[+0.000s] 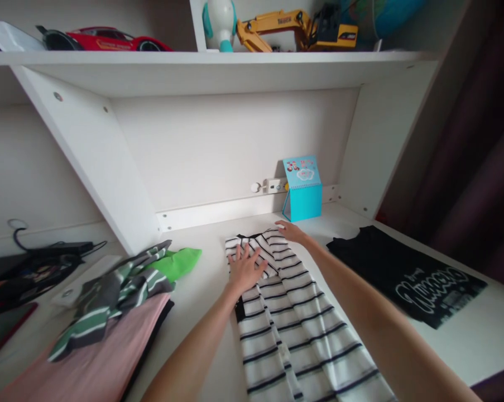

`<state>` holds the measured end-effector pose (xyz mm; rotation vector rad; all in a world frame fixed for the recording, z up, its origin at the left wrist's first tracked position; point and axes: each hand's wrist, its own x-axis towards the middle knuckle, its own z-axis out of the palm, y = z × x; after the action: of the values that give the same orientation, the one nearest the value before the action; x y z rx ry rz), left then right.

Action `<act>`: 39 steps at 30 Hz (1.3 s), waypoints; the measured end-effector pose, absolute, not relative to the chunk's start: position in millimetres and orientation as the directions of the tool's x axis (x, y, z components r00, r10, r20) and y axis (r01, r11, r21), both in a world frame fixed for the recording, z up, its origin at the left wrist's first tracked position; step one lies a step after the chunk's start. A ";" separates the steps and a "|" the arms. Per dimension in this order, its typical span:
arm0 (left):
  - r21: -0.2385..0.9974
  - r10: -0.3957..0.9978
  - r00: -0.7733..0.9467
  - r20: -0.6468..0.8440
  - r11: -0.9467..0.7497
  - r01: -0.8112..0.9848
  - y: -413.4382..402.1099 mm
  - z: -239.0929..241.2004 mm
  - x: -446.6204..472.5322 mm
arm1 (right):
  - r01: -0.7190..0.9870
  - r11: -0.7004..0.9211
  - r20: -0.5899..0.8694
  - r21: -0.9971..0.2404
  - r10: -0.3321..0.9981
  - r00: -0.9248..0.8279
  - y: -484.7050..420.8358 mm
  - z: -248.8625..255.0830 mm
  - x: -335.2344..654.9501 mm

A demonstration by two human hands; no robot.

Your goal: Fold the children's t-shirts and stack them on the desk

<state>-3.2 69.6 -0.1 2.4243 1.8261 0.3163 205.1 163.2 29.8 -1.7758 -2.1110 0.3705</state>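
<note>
The striped shirt (304, 329) is lying lengthwise on the worktop (195, 298), running between both forearms. The left hand (246, 269) is resting flat near its collar, fingers spread, gripping nothing; should that palm be sliding, it could be bunching the cloth into creases. The right hand (291, 230) is touching or nearing the far right corner, fingers bent; whether it is pinching fabric, I cannot tell. Uneven pulling there could be skewing the stripes. Just behind, the blue calendar (306, 202) is standing near enough to risk toppling if knuckles are swinging backward.
</note>
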 end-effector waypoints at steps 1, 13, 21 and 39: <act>0.201 0.960 0.260 0.108 -0.277 0.940 69.3 0.2 -3.0 | 0.888 0.160 0.054 -0.432 0.987 -0.152 169.8 29.0 206.3; 0.161 0.986 0.140 0.096 -0.154 0.975 72.3 -1.9 -0.9 | 0.931 0.027 -0.118 -0.365 0.990 -0.075 198.8 21.1 207.2; 0.182 0.987 0.140 0.075 -0.151 0.972 74.1 -1.1 -0.1 | 0.956 0.119 0.146 -0.269 0.986 -0.081 166.6 21.6 185.8; 0.201 0.982 0.173 0.069 -0.184 0.962 77.8 -2.3 -2.4 | 0.822 0.508 0.020 -0.258 0.853 -0.521 -60.6 7.0 234.3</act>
<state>-2.4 77.8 -2.3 2.3186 1.9313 0.2778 234.3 -60.6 7.0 -1.4540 -2.5997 0.3264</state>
